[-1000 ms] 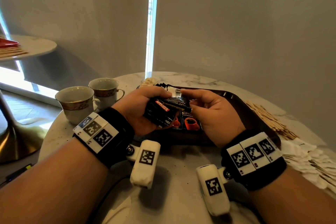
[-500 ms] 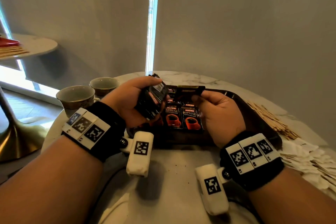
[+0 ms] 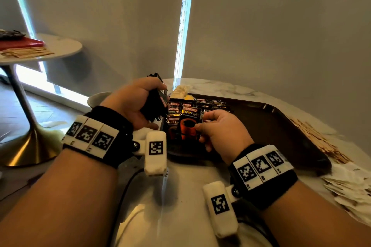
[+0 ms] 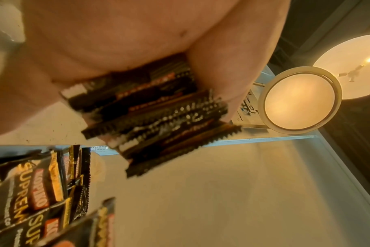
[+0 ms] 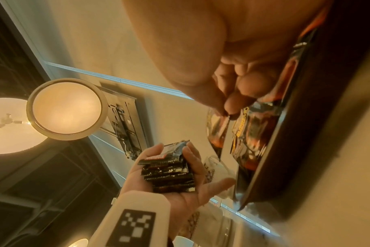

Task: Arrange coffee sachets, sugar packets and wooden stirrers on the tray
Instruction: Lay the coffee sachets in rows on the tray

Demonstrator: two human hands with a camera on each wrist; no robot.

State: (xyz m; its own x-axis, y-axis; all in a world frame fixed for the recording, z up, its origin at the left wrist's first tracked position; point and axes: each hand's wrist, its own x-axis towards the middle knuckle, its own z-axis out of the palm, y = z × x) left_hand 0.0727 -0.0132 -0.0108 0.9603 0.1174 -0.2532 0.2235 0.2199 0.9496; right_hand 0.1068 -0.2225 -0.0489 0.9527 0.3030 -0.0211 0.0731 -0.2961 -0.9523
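Head view: the left hand (image 3: 136,104) grips a stack of coffee sachets (image 3: 153,106) just left of the tray (image 3: 281,126). The right hand (image 3: 218,128) pinches 1 sachet (image 3: 188,124) over the tray's near-left corner, apparently mid-placement; next, lay it beside the row (image 3: 173,111).

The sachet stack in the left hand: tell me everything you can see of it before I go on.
The sachet stack is a thick bundle of black foil coffee sachets with serrated ends, red brand bands and glimpses of white. The left hand grips it, fingers on one side and thumb on the other, ends fanned unevenly rather than flush. It is held in the air beside the left end of the brown tray, above the sachets already laid there, touching only the hand. The count cannot be told.
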